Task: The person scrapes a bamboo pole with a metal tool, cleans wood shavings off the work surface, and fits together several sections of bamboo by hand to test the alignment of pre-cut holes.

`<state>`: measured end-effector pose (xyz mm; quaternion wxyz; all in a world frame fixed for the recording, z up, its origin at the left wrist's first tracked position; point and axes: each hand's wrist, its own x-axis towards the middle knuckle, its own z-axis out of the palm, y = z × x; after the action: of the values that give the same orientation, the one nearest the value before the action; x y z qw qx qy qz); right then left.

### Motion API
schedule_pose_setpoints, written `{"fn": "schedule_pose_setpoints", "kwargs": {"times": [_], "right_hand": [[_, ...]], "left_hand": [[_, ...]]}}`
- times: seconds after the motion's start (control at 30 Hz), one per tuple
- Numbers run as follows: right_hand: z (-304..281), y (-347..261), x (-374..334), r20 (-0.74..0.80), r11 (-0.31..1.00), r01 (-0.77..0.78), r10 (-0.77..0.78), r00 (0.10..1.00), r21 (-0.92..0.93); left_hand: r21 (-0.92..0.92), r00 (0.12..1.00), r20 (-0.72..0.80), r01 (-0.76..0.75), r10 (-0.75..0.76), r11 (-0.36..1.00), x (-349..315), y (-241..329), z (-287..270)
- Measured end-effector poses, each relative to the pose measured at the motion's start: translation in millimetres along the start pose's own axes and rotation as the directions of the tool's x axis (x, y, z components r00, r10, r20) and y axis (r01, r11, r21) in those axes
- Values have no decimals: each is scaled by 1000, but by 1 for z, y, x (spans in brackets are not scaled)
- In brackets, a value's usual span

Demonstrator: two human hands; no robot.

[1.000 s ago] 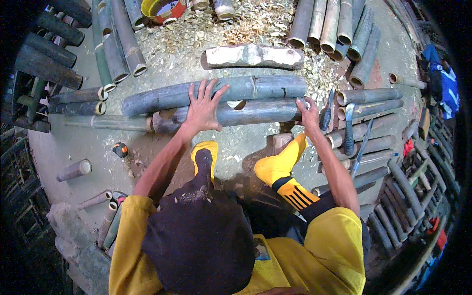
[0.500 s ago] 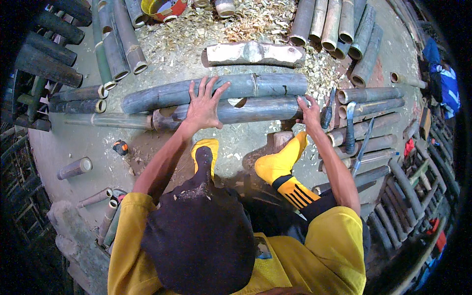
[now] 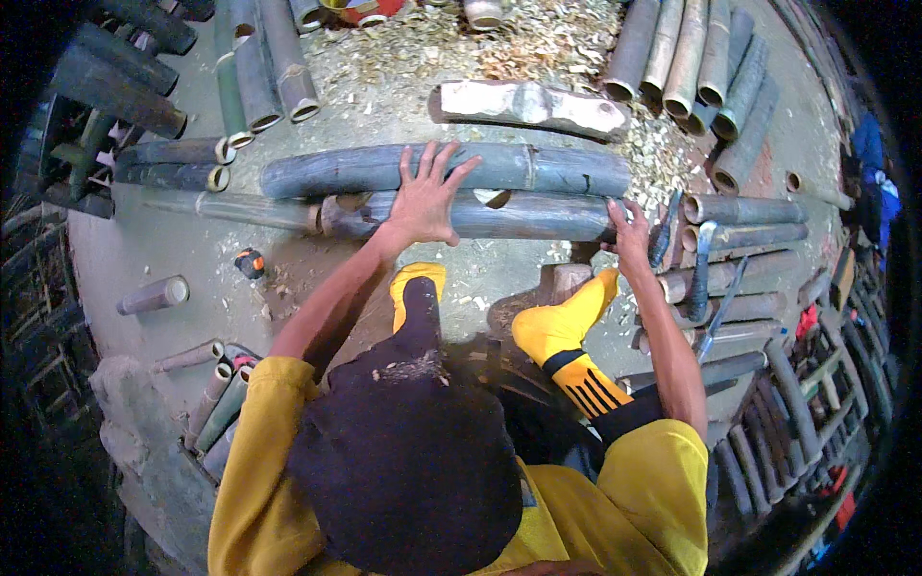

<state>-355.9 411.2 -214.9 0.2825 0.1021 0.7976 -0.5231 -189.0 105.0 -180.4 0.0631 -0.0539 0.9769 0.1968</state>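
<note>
My left hand (image 3: 423, 202) lies spread on the long grey-green bamboo pole (image 3: 499, 216); my right hand (image 3: 629, 235) grips its right end.
</note>
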Motion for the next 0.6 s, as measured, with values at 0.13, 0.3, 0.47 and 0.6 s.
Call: {"fn": "schedule_pose_setpoints", "kwargs": {"times": [0.13,0.3,0.47,0.6], "right_hand": [[8,-6,-5,-12,999,-30,30,999,-31],[4,2,4,8,995,-2,3,1000,-101],[7,1,2,16,995,-87,88,996,-53],[6,-9,-2,-33,999,-28,27,999,-28]], "left_hand": [[-5,1000,1,-1,1,1000,-5,-3,-1],[-3,999,29,16,-16,1000,-4,1,-1],[2,998,51,32,-32,999,-3,-2,3],[-3,1000,29,12,-12,1000,1,0,-4]]}}
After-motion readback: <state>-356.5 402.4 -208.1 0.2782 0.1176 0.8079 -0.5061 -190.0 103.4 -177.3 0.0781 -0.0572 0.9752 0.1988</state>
